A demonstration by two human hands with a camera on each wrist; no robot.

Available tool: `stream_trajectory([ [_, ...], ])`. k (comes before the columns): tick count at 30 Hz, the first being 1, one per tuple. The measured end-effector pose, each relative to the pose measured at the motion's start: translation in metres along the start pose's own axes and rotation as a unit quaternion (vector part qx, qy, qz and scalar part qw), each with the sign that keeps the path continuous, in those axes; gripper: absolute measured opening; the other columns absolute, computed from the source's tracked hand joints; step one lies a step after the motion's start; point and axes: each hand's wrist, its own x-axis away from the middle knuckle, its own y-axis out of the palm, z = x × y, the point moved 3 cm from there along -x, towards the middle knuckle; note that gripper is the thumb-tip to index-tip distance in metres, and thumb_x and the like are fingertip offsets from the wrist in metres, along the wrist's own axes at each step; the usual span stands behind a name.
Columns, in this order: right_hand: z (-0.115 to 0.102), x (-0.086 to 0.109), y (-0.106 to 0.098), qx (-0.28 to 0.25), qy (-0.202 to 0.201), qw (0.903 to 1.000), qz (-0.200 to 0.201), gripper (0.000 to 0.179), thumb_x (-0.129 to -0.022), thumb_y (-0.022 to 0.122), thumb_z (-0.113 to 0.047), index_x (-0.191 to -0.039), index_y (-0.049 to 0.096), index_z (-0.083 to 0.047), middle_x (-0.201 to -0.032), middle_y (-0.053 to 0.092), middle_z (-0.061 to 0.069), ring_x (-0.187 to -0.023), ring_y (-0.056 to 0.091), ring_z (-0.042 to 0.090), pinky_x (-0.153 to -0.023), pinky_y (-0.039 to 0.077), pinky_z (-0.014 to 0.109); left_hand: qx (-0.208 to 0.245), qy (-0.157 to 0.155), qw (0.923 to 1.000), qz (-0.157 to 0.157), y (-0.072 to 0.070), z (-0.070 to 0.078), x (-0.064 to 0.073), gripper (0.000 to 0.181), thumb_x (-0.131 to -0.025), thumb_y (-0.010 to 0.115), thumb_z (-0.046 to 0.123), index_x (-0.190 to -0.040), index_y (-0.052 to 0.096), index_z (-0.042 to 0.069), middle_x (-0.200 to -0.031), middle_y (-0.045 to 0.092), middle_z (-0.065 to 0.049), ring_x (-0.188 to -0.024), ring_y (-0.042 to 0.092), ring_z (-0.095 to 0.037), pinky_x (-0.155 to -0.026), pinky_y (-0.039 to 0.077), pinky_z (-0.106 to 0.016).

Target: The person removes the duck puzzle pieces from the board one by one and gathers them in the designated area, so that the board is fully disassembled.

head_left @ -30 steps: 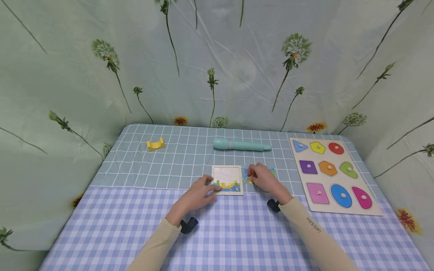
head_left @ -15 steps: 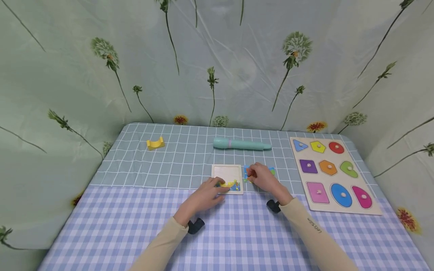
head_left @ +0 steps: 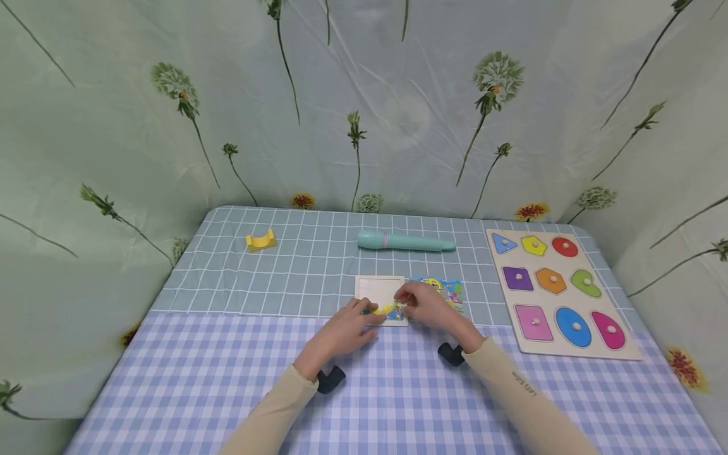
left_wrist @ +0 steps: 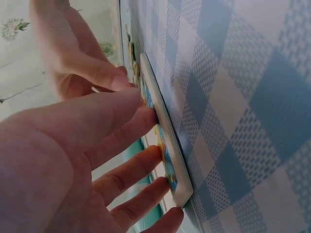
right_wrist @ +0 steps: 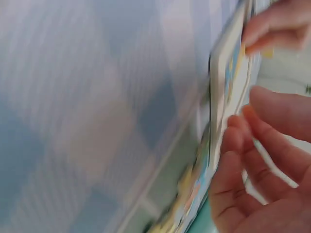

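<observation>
A small wooden jigsaw tray [head_left: 378,287] lies at the middle of the table, with colourful pieces [head_left: 392,313] along its near side. My left hand [head_left: 347,328] reaches over its near left part, fingers fairly straight, fingertips on the pieces and rim in the left wrist view. My right hand [head_left: 426,306] is at the tray's right edge, thumb and fingertips drawn together. It seems to pinch a small puzzle piece, mostly hidden by the fingers. Right of the tray, partly under the right hand, lies a group of colourful jigsaw pieces [head_left: 455,294].
A teal pen-shaped object [head_left: 406,241] lies behind the tray. At the right stands a wooden shape board [head_left: 546,316] with knobbed coloured shapes. A yellow curved block [head_left: 261,241] sits at the back left. A floral curtain [head_left: 364,95] hangs behind the table.
My right hand has moved left from the jigsaw pieces to the tray's right edge, uncovering more of them. My left hand has slid slightly right over the tray.
</observation>
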Motion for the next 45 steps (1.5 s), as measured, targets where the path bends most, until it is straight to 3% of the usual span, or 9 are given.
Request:
stream_trajectory([
  [4, -0.01, 0.002, 0.01, 0.031, 0.008, 0.9992, -0.025, 0.024, -0.078, 0.066, 0.009, -0.101, 0.066, 0.002, -0.084, 0.055, 0.005, -0.077, 0.047, 0.017, -0.069, 0.043, 0.03, -0.004, 0.002, 1.0, 0.0, 0.001, 0.002, 0.0, 0.033, -0.095, 0.061, 0.022, -0.126, 0.065, 0.01, -0.127, 0.052, -0.012, -0.111, 0.047, -0.027, -0.091, 0.044, -0.04],
  [10, -0.016, 0.001, 0.015, 0.036, 0.033, 0.9987, -0.011, 0.026, -0.076, 0.065, 0.012, -0.097, 0.064, -0.003, -0.08, 0.05, 0.004, -0.075, 0.043, 0.017, -0.065, 0.04, 0.03, -0.001, -0.004, 1.0, -0.003, 0.0, 0.003, -0.001, 0.033, -0.095, 0.062, 0.022, -0.125, 0.065, 0.01, -0.126, 0.052, -0.012, -0.109, 0.048, -0.027, -0.09, 0.045, -0.04],
  [15, -0.014, 0.002, 0.016, 0.009, 0.027, 0.9996, 0.004, 0.022, -0.079, 0.064, 0.011, -0.093, 0.063, -0.007, -0.078, 0.048, 0.001, -0.074, 0.041, 0.016, -0.064, 0.038, 0.03, 0.005, -0.009, 0.9999, -0.011, -0.002, 0.003, -0.002, 0.032, -0.094, 0.063, 0.021, -0.124, 0.066, 0.01, -0.125, 0.052, -0.012, -0.106, 0.047, -0.026, -0.088, 0.045, -0.039],
  [21, -0.004, 0.007, 0.004, -0.071, 0.025, 0.9969, 0.022, 0.017, -0.084, 0.065, 0.007, -0.097, 0.064, -0.002, -0.077, 0.054, 0.001, -0.068, 0.047, 0.014, -0.067, 0.042, 0.031, 0.015, -0.009, 0.9997, -0.016, -0.004, 0.004, -0.003, 0.033, -0.094, 0.062, 0.02, -0.125, 0.065, 0.01, -0.126, 0.052, -0.013, -0.106, 0.047, -0.027, -0.089, 0.045, -0.04],
  [26, 0.012, 0.023, -0.023, -0.121, 0.084, 0.9874, 0.059, 0.017, -0.084, 0.066, 0.006, -0.099, 0.058, 0.003, -0.084, 0.059, 0.006, -0.074, 0.054, 0.017, -0.066, 0.046, 0.029, 0.024, -0.014, 0.9994, -0.02, -0.003, 0.003, -0.002, 0.033, -0.094, 0.062, 0.02, -0.126, 0.064, 0.009, -0.127, 0.051, -0.013, -0.107, 0.046, -0.026, -0.089, 0.044, -0.04],
  [33, 0.043, 0.059, -0.051, -0.089, 0.164, 0.98, 0.071, 0.014, -0.082, 0.066, 0.006, -0.094, 0.059, 0.003, -0.079, 0.057, 0.006, -0.072, 0.052, 0.018, -0.061, 0.044, 0.026, 0.027, -0.013, 0.9994, -0.019, -0.003, 0.001, 0.0, 0.034, -0.094, 0.062, 0.019, -0.127, 0.064, 0.009, -0.127, 0.051, -0.013, -0.108, 0.046, -0.027, -0.089, 0.044, -0.041],
  [40, 0.057, 0.081, -0.053, -0.084, 0.192, 0.9767, 0.045, 0.013, -0.084, 0.064, 0.004, -0.096, 0.061, 0.004, -0.079, 0.055, 0.005, -0.073, 0.049, 0.019, -0.06, 0.044, 0.023, 0.025, -0.009, 0.9994, -0.02, -0.004, 0.001, 0.0, 0.034, -0.095, 0.06, 0.02, -0.128, 0.063, 0.009, -0.127, 0.05, -0.014, -0.11, 0.046, -0.028, -0.09, 0.044, -0.042],
  [45, 0.058, 0.084, -0.047, -0.07, 0.196, 0.9766, 0.055, 0.013, -0.082, 0.064, 0.004, -0.095, 0.062, 0.004, -0.076, 0.055, 0.004, -0.072, 0.05, 0.019, -0.059, 0.044, 0.025, 0.026, -0.014, 0.9993, -0.025, -0.003, 0.001, -0.001, 0.036, -0.095, 0.06, 0.02, -0.129, 0.062, 0.009, -0.128, 0.049, -0.014, -0.112, 0.045, -0.028, -0.092, 0.044, -0.042],
])
